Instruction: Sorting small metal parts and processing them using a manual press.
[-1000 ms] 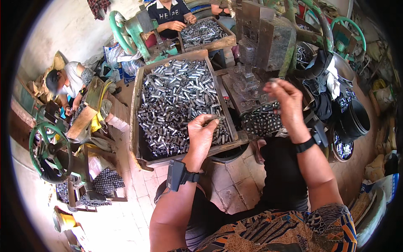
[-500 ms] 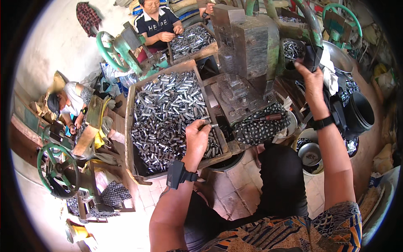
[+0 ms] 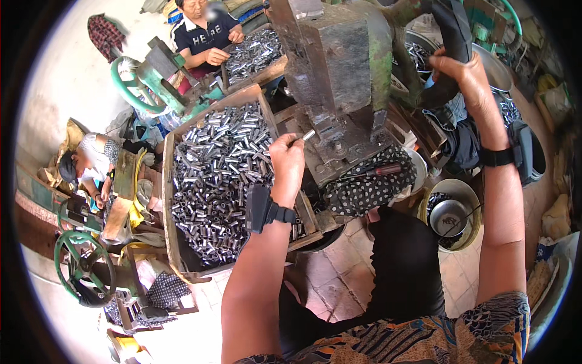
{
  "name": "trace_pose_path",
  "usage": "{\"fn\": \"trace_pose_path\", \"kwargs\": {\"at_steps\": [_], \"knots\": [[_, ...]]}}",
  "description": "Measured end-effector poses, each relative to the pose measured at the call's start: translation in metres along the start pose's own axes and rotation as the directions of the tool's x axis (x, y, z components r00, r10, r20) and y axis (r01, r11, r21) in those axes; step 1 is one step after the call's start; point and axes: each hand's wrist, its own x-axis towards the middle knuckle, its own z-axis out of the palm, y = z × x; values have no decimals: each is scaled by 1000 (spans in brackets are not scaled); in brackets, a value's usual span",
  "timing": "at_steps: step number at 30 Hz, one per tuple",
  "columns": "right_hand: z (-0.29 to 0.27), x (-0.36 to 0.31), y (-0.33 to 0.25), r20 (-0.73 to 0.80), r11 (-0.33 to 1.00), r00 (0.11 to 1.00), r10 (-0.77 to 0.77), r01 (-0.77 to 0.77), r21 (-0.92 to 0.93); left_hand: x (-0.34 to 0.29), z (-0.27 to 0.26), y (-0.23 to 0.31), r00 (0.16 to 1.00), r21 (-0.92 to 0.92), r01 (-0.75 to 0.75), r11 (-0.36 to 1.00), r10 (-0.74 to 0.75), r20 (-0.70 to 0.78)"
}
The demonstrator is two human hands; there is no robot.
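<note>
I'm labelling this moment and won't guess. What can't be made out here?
In the head view:
One end of the metal tube, hidden inside the left hand.
The palm of the right hand, hidden by its back; whether it grips the dark bar is unclear.
The top of the press, cut off by the upper edge.
The bottom of the bucket, hidden by the metal bowl.
</note>
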Motion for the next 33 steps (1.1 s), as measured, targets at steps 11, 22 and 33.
{"fn": "trace_pose_path", "kwargs": {"at_steps": [11,22,33], "knots": [[19,4,-100,-209,938,960,188,-113,327,21,19,-20,983,-187,143,972,-161,-84],[39,-32,63,-335,980,942,-19,84,182,24,48,-21,999,66,12,998,-10,-31],[29,-22,19,-182,990,982,-52,75,119,10,5,14,961,28,271,962,-272,44]]}}
